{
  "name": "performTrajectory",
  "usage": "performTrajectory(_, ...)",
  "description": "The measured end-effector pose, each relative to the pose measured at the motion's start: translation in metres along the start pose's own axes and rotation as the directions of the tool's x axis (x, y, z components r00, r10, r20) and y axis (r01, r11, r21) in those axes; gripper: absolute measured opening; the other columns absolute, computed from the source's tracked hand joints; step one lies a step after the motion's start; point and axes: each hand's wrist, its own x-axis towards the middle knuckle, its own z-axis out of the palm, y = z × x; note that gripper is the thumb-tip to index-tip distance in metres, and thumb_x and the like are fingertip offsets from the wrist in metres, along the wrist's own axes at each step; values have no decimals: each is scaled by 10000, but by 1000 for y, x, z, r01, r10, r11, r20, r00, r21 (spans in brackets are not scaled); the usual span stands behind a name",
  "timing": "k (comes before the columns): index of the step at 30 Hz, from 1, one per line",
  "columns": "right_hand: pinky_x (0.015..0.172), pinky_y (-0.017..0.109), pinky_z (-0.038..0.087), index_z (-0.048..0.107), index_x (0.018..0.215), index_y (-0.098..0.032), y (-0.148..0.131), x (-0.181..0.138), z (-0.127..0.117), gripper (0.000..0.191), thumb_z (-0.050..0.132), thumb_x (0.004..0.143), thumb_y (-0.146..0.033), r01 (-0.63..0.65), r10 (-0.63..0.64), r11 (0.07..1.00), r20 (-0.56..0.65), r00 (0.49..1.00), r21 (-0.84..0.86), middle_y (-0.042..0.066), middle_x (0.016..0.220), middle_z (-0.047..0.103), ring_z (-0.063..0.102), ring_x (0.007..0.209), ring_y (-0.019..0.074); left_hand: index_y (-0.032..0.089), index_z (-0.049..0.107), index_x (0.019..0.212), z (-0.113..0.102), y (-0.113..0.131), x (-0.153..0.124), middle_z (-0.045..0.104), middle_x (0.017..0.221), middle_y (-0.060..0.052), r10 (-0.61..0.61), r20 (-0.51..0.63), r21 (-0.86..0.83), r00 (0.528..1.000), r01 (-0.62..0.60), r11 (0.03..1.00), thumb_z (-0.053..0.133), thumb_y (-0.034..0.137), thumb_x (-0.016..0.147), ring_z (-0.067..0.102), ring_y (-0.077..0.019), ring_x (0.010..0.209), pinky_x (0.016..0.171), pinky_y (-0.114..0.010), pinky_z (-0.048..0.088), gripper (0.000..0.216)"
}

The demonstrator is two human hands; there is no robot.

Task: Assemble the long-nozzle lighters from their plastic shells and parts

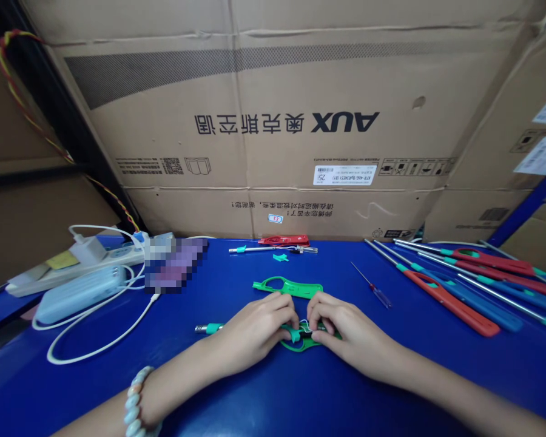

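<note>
A long-necked gas lighter (303, 348) lies opened up in its green half shell, between my two hands. My left hand (266, 321) is closed at its middle, thumb and fingers pinching the teal trigger (294, 334). The metal tube (201, 329) with its teal collar sticks out left of that hand. My right hand (341, 321) grips the other end of the lighter, beside a thin white wire (304, 324) and a dark inner part; its fingertips partly hide these. Just beyond my fingers lies the other green half shell (295, 287).
Behind are a red shell (284, 240), a metal tube with inner parts (273, 249) and a loose teal trigger (281, 258). A screwdriver (377, 291) and several red and blue lighters (455, 303) lie right. A power bank (82, 293), cables and power strip (113, 256) occupy the left; cardboard (273, 79) stands behind.
</note>
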Motion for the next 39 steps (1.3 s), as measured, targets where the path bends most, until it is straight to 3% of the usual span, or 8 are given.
performTrajectory(4,621,227,369,533,769,-197,1,2,0,183,544,761,-14,-20,20,999,1,1000,25,-24,881,533,464,649,102,171,553,939,4,0,0,549,944,-23,-18,-38,-24,999,17,1000,530,3,853,523,-170,881,751,-252,436,190)
performTrajectory(16,621,223,353,540,761,-199,1,2,0,201,557,746,1,-37,37,998,3,999,43,-32,884,532,451,649,98,184,551,954,10,-3,-1,553,964,-26,-41,-78,-110,996,32,993,511,61,888,526,-172,903,794,-268,446,145)
performTrajectory(20,628,222,352,525,733,-194,-1,3,-1,218,563,731,21,-54,53,998,15,998,44,-33,874,531,459,659,98,179,543,920,11,-5,-1,546,932,-16,-76,-100,-144,992,61,988,551,99,888,538,-158,847,743,-248,449,86)
performTrajectory(39,623,219,356,553,733,-192,2,3,-3,212,565,731,19,-49,45,993,32,998,112,-31,888,550,450,663,100,162,578,862,12,-6,-2,588,858,-22,-74,-120,-42,990,69,997,568,125,888,564,-156,776,688,-246,457,47)
